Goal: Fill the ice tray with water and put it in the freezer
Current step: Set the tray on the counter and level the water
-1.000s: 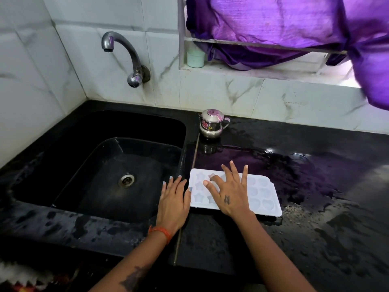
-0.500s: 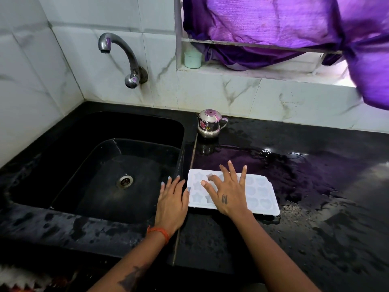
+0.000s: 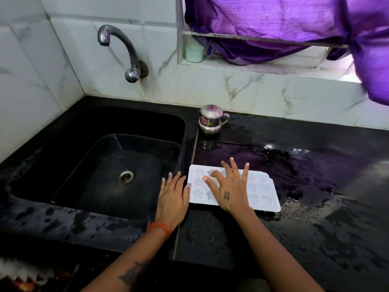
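Observation:
A white ice tray [image 3: 264,191] with star and heart shaped moulds lies flat on the wet black counter [image 3: 315,218], just right of the sink. My right hand [image 3: 228,187] rests on top of the tray with fingers spread, covering its middle. My left hand [image 3: 173,196] lies flat on the counter strip between the sink and the tray, its thumb touching the tray's left edge. A curved metal tap [image 3: 124,51] juts from the tiled wall above the black sink [image 3: 94,165]. No water runs from the tap.
A small steel pot with a lid [image 3: 211,120] stands at the back of the counter behind the tray. A pale green cup [image 3: 194,53] sits on the window ledge under a purple curtain [image 3: 294,24]. Puddles cover the counter to the right.
Both hands and the tray stay where they were. Only the camera has shifted slightly.

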Demonstrator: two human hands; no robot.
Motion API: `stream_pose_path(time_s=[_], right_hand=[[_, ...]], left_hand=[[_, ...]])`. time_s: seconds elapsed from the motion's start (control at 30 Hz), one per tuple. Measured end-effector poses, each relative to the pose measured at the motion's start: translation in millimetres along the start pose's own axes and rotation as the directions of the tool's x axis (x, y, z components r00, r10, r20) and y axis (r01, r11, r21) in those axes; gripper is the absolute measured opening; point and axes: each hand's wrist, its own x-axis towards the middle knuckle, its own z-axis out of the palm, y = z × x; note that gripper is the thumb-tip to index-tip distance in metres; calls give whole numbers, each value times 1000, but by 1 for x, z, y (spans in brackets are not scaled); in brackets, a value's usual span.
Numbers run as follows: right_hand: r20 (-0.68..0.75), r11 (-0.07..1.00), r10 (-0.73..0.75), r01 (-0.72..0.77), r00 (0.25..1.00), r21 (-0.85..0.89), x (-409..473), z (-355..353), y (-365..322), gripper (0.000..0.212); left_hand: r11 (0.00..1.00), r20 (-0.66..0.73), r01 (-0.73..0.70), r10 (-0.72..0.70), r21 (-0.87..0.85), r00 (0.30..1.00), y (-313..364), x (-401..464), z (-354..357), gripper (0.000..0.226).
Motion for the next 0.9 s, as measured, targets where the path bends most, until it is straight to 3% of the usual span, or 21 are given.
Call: stream_pose_path(time_s=[0.3,0.53,0.73,0.9], right_hand=[[-9,997,30,-29,1000,72,4,-5,0,98],[-73,990,5,5,997,141,17,-18,-20,73],[-32,992,-53,56,998,109,12,-2,-33,93],[-46,996,-81,83,996,43,11,7,-33,86]], left_hand=[[1000,-1,0,0,3,1000,0,0,0,76],[1000,6,3,-3,-5,1000,0,0,0,77],[1000,4,7,-7,-14,1000,0,-1,-1,78],[1000,10,9,-9,-11,1000,0,0,-1,78]])
